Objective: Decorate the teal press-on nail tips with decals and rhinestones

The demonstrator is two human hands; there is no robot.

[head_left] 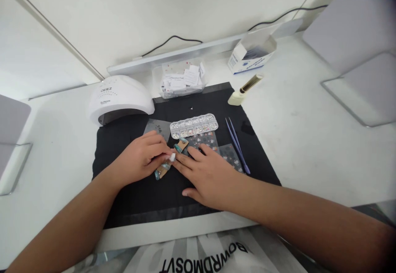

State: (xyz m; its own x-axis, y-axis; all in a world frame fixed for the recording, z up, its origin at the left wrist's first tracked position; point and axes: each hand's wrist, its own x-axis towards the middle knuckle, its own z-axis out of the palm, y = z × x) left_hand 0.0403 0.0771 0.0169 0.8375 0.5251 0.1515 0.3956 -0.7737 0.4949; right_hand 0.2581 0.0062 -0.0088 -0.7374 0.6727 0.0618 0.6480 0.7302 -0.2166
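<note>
White tabletop (309, 141), black mat (130, 207): small white nail tip (172, 157) pinched by left hand (140, 157) over wooden strip (168, 161); right hand (210, 174) laid flat, fingers spread, grasping nothing. Rhinestone box (194, 125), tweezers (237, 145) untouched at far side; decorating seemingly early.

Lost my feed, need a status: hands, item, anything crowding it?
Left hand pinching a white nail tip over the wooden strip. Right hand flat on the black mat. Rhinestone box, tweezers close by.
</note>
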